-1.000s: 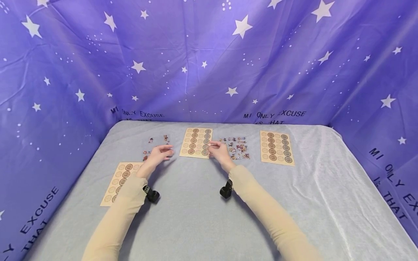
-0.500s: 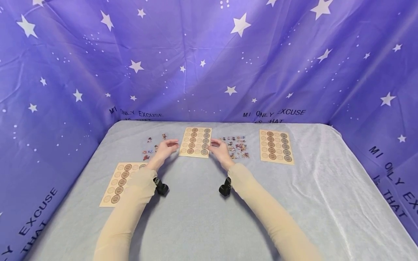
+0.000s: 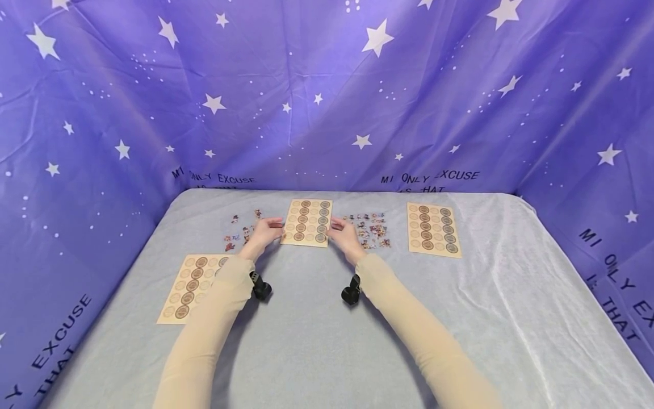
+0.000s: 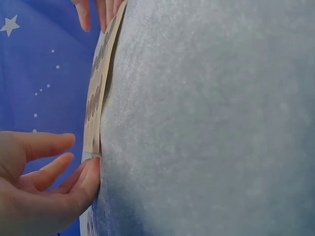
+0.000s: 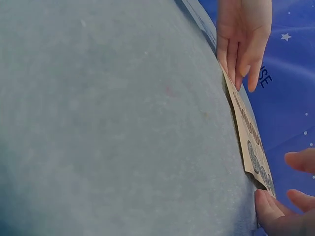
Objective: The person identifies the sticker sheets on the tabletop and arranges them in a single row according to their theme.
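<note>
A tan sticker sheet (image 3: 307,222) with rows of round light and dark labels lies at the far middle of the table. By its left edge is my left hand (image 3: 264,233), its fingertips at the lower left corner. In the left wrist view the left hand's thumb (image 4: 88,182) is at the sheet's end, the other fingers loosely bent and apart from it. On the opposite side my right hand (image 3: 347,238) has its fingertips close to the right edge. The right wrist view shows the right hand's thumb (image 5: 268,209) beside the sheet's corner, fingers spread.
Small colourful character stickers on clear film (image 3: 378,230) lie right of the middle sheet; more character stickers (image 3: 232,237) lie left of it. Similar tan sheets are at far right (image 3: 433,230) and near left (image 3: 184,289), the latter partly under the left sleeve. A purple star curtain (image 3: 327,85) surrounds the table.
My left hand has moved right, from above the left character stickers to the middle sheet's left edge. My right hand stays by the right edge; the sheet has hardly moved.
</note>
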`<state>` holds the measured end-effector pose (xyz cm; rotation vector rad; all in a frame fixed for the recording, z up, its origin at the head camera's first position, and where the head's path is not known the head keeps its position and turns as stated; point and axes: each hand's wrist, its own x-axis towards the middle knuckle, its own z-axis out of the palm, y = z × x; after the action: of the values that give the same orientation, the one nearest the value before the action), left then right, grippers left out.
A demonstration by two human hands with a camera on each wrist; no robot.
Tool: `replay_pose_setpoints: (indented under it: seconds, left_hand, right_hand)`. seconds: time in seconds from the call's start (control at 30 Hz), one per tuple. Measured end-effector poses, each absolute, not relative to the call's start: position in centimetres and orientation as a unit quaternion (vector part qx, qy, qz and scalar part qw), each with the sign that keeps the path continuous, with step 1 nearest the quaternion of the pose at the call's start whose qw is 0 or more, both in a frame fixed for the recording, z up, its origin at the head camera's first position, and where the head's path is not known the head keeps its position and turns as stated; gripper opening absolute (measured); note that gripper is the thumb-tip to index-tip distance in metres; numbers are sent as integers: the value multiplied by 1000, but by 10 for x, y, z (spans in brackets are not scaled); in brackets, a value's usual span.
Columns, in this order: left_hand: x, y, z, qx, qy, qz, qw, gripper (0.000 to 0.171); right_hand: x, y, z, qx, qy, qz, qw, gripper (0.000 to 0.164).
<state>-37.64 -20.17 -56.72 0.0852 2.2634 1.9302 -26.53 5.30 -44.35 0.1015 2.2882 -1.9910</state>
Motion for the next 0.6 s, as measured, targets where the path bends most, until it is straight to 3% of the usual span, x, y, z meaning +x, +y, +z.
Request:
replay_pose_setpoints:
  seconds: [0.27, 0.5, 0.6]
  left_hand:
    - [-382, -199, -568, 1, 779, 621, 86, 45]
    - [-397, -208, -589, 3, 759, 642, 106, 45]
    - [-410, -214, -607, 2, 755, 646, 108, 49]
  right_hand:
    - [-270, 54, -442, 55, 745, -659, 83, 51]
    - [-344, 62, -546, 25, 760, -647, 56, 58]
    - [-348, 62, -549, 15, 756, -650, 69, 59]
